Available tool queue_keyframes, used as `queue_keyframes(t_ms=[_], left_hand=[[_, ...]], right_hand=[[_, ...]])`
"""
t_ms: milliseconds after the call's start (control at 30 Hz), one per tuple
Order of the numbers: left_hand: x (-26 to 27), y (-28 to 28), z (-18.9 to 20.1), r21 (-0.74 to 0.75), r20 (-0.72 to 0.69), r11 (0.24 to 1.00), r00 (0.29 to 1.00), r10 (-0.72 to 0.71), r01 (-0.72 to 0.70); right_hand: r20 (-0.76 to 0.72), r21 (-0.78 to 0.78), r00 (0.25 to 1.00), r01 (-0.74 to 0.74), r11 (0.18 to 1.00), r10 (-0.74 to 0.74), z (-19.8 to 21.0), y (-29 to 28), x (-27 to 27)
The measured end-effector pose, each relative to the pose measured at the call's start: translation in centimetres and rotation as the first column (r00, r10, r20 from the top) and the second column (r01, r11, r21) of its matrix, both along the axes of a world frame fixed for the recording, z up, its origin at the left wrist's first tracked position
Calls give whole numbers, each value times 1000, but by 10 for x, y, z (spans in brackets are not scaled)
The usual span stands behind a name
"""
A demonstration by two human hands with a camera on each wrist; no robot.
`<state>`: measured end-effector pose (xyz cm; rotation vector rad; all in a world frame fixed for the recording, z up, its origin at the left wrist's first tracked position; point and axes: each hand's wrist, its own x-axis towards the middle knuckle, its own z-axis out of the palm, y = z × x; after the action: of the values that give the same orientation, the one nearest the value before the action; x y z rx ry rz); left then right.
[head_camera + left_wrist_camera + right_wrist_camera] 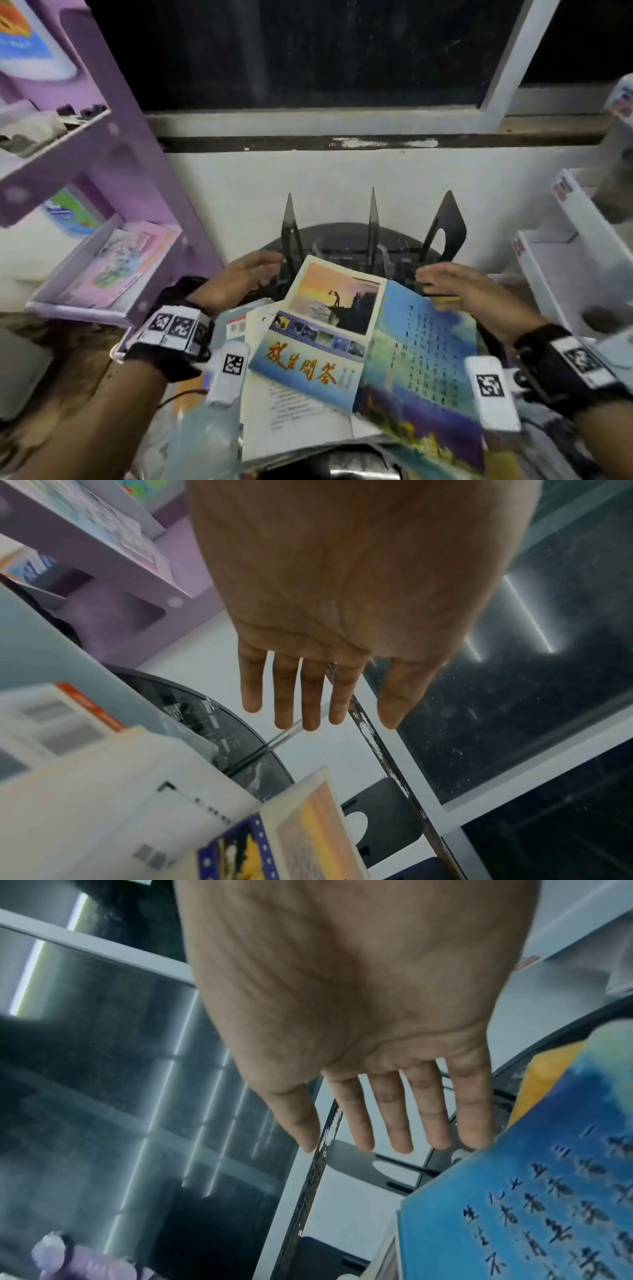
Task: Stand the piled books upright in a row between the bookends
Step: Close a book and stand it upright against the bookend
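Observation:
A loose pile of books lies flat on a dark round table (pixel 346 236). On top are a sunset-cover book (pixel 322 329) and a blue book (pixel 421 363) with columns of writing; white ones (pixel 284 411) lie beneath. Behind the pile stand three black bookends: left (pixel 290 233), middle (pixel 373 226), right (pixel 445 229). My left hand (pixel 246 274) hovers flat, fingers straight, near the left bookend and holds nothing. My right hand (pixel 455 284) hovers flat over the blue book's far corner, below the right bookend, empty too. Both wrist views show straight fingers (pixel 284 696) (pixel 394 1112).
A purple shelf unit (pixel 113 164) with pink booklets (pixel 120 263) stands at the left. White shelves (pixel 561 246) stand at the right. A white wall and a dark window (pixel 308 51) close the back, right behind the bookends.

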<state>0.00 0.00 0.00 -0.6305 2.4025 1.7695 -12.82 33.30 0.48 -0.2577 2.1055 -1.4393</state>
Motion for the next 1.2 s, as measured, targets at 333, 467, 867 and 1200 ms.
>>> queue_keyframes(t_ms=[333, 467, 867, 1200], left_hand=[[-47, 23, -38, -166, 147, 964, 972, -184, 208], [-46, 30, -41, -264, 194, 913, 944, -266, 311], [-23, 31, -30, -252, -139, 957, 974, -179, 140], [-3, 53, -8, 6, -503, 1000, 864, 20, -20]], right_hand=[[-122, 107, 972, -186, 977, 199, -35, -36, -21], [-244, 188, 932, -224, 956, 267, -42, -37, -20], [-352, 384, 876, -186, 904, 330, -31, -41, -8], [-462, 349, 841, -119, 929, 281, -13, -46, 13]])
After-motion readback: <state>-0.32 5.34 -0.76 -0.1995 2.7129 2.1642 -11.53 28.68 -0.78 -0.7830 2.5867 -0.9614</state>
